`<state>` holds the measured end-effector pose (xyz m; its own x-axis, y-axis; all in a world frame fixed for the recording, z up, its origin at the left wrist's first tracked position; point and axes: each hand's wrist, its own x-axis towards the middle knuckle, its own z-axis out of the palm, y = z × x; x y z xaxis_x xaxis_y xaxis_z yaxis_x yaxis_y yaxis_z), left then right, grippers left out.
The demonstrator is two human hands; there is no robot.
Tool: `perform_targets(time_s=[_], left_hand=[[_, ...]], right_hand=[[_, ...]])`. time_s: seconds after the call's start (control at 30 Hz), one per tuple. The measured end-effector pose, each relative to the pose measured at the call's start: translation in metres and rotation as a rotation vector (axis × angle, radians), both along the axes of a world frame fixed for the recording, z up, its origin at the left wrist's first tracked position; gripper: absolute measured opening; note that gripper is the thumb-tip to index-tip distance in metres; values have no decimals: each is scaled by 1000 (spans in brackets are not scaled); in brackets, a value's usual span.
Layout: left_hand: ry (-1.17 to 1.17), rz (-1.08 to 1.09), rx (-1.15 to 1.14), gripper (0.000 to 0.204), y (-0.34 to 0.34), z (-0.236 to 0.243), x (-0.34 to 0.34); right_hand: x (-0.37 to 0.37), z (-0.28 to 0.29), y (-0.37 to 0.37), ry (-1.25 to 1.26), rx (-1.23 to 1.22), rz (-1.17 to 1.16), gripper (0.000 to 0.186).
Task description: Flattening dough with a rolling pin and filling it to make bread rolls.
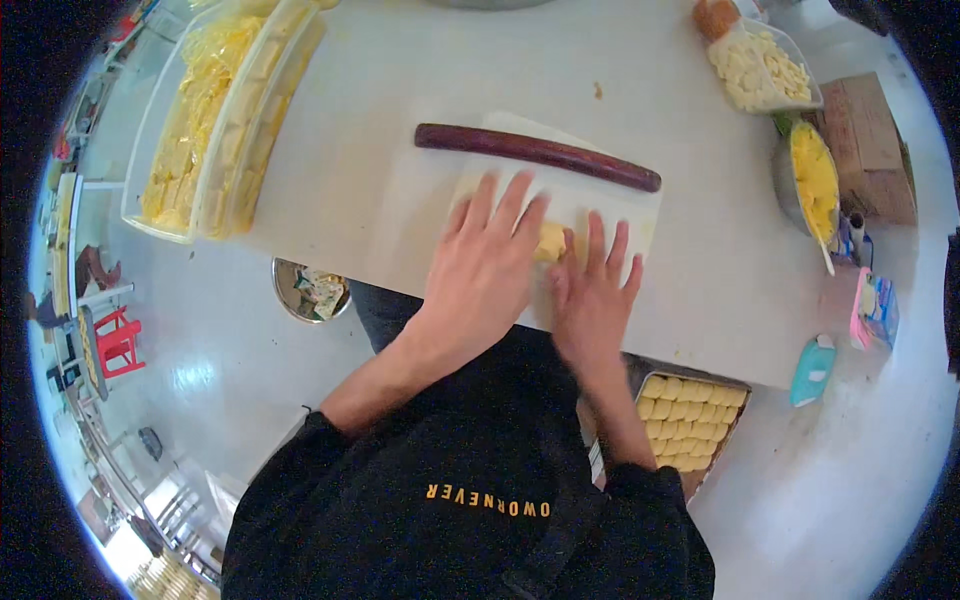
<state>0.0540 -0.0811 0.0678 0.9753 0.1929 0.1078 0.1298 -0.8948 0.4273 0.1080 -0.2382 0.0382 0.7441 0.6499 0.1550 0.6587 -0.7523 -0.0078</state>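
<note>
My left hand (485, 265) lies flat with fingers spread on a white sheet (610, 205) on the white table (400, 90). My right hand (592, 290) rests flat beside it, fingers apart. Between the two hands shows a small yellow lump of dough (551, 241), partly hidden under my palms. A long dark brown rolling pin (537, 155) lies across the far edge of the sheet, just beyond my fingertips.
Clear trays of yellow pieces (215, 110) stand at the table's left. A container of pale chunks (762, 68) and a metal bowl of yellow filling (812, 180) are at the right. A tray of shaped yellow pieces (690, 420) sits low at my right. A round bowl (308, 290) sits under the table's edge.
</note>
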Motion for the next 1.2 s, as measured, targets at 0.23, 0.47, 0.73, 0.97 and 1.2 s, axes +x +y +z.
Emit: perform_targets(time_s=[0.23, 0.47, 0.73, 0.97, 1.2], left_hand=[[-283, -107, 84, 59, -41, -26, 67], [90, -139, -180, 48, -14, -40, 12], [-36, 363, -721, 27, -11, -13, 17], [-166, 288, -112, 24, 28, -34, 41], [-314, 164, 300, 36, 40, -48, 44]], right_hand=[[77, 25, -37, 375, 772, -201, 38], [84, 9, -1, 153, 422, 49, 44], [116, -9, 18, 61, 166, 94, 47], [109, 6, 2, 180, 213, 189, 44], [71, -10, -5, 149, 314, 175, 34]])
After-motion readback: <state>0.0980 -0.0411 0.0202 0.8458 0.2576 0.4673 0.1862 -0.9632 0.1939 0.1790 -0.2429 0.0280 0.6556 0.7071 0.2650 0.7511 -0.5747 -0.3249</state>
